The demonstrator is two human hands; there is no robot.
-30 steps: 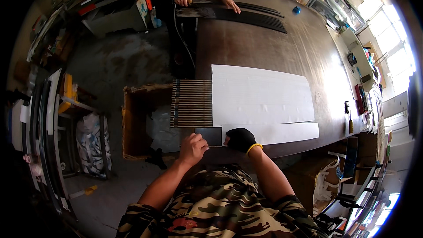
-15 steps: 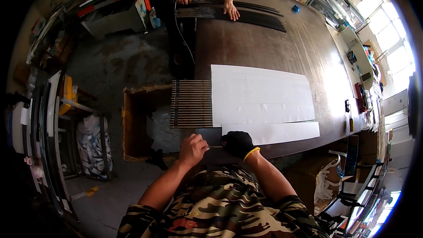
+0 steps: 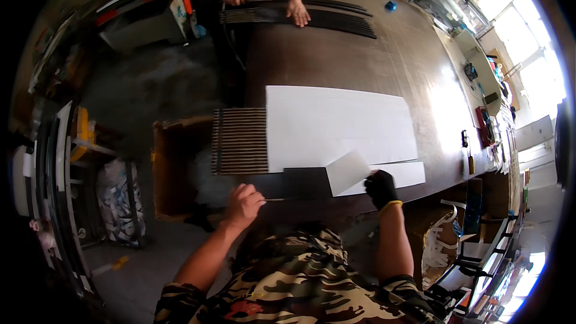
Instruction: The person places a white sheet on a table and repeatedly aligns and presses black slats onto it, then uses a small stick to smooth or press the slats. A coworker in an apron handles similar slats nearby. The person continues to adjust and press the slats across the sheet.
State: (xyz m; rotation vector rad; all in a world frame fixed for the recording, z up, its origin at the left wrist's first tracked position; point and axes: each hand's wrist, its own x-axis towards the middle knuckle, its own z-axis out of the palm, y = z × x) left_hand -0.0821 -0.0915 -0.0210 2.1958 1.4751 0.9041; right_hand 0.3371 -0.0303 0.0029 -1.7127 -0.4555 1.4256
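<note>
While right fingers (image 3: 375, 181) pinch white sheet (image 3: 348, 171) — bent back | left fingers (image 3: 254, 194) — pinching thin strip (image 3: 276, 200)

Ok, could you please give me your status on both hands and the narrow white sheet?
Right hand, black-gloved, holding the bent-back flap of narrow white sheet. Left hand closed, contents unclear. Wide white sheet alongside.

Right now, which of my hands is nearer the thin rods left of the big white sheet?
Left. Your left hand is just below the thin rods in the picture; your gloved right hand is farther off to the right, at the folded-back narrow white sheet.
</note>
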